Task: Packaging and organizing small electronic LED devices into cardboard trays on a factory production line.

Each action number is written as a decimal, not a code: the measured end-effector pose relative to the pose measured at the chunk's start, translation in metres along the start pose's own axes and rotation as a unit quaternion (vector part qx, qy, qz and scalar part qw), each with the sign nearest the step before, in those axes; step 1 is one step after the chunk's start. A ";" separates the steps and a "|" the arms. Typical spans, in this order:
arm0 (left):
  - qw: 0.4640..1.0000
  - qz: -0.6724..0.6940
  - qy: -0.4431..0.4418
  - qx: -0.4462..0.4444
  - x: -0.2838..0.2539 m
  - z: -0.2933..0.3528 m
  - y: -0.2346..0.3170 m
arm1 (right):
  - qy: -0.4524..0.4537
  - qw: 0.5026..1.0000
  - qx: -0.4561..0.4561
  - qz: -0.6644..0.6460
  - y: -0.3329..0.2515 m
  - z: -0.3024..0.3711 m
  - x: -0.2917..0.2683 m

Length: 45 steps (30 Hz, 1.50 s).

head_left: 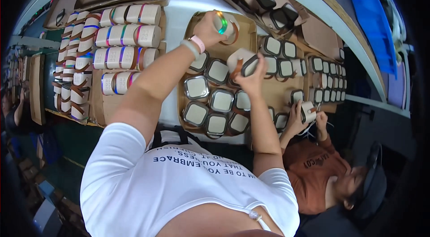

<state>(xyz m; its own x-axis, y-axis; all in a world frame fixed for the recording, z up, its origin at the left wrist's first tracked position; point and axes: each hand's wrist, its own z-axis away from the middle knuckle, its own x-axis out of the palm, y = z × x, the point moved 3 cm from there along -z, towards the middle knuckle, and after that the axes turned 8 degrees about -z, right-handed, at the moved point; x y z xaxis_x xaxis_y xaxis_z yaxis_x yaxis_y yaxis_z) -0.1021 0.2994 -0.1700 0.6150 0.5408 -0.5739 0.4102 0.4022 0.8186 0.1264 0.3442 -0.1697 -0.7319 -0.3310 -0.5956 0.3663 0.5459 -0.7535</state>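
My left hand is closed around a cream, box-shaped device with a brown strap. A ring on that device glows green and orange. It is held over the far part of a cardboard tray. My right hand grips a second cream device, blurred, with a brown strap and a dark-rimmed end. Nearer to me, several similar devices stand in the tray, with pale square ends and dark rims facing up.
Rows of cream devices with lit coloured rings lie on cardboard at the left. Black square parts fill a box at the far right. Another tray of devices lies further right. A co-worker beside me handles a cream device.
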 end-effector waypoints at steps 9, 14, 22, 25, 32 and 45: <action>0.822 -0.452 -0.221 0.268 0.009 -0.048 -0.052 | -0.281 0.924 -0.150 0.212 0.031 -0.112 0.059; 0.822 -0.450 -0.256 0.235 0.006 -0.035 -0.049 | -0.369 0.897 -0.123 0.209 0.022 -0.102 0.100; 0.963 -0.182 0.156 0.121 -0.035 0.047 -0.066 | -0.144 0.967 -0.061 0.201 -0.044 -0.049 0.092; 0.961 -0.139 0.197 0.139 -0.080 0.154 -0.072 | -0.016 0.995 -0.098 -0.021 -0.076 0.026 0.059; 0.959 -0.215 0.181 -0.032 -0.174 0.314 -0.165 | -0.294 0.932 0.075 -0.197 -0.097 0.199 0.072; 0.981 0.063 -0.038 -0.178 -0.259 0.197 -0.311 | -0.377 0.900 -0.206 -0.070 -0.231 0.070 0.268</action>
<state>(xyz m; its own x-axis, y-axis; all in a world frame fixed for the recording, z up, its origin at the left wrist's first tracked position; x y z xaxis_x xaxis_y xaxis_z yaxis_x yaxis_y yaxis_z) -0.2568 -0.1113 -0.2707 0.6998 0.5519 -0.4536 0.0742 0.5754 0.8145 -0.1140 0.0751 -0.1743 -0.0998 -0.7615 -0.6404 -0.0574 0.6470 -0.7603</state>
